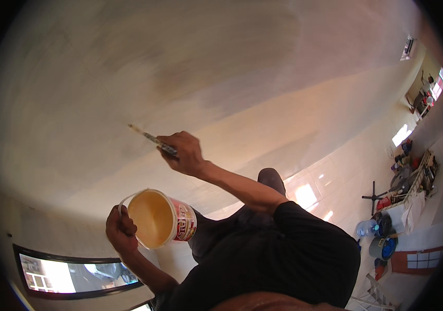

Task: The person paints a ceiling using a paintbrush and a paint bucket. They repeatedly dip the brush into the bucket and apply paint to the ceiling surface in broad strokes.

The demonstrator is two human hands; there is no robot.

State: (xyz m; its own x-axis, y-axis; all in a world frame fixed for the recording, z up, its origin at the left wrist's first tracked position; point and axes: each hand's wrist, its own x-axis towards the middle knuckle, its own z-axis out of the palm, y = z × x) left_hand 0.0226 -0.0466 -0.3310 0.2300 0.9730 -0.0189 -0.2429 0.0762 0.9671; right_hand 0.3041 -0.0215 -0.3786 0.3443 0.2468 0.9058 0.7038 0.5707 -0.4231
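My right hand (184, 153) is closed round the handle of a paintbrush (151, 138). The brush tip points up and left, at a pale wall (128, 83) with broad grey and cream patches; whether it touches the surface I cannot tell. Lower left, my left hand (121, 228) grips the thin white handle of a paint bucket (151, 217). That bucket is tilted so its mouth faces me, with yellowish-cream colour inside and a red and white print on its side.
A black-framed mirror or window (76, 272) lies at the lower left. Shiny pale floor tiles (314, 179) stretch right, toward a cluttered rack (416, 181), a clear water bottle (367, 228) and a bin with blue contents (384, 249). Another person (427, 83) is far off at upper right.
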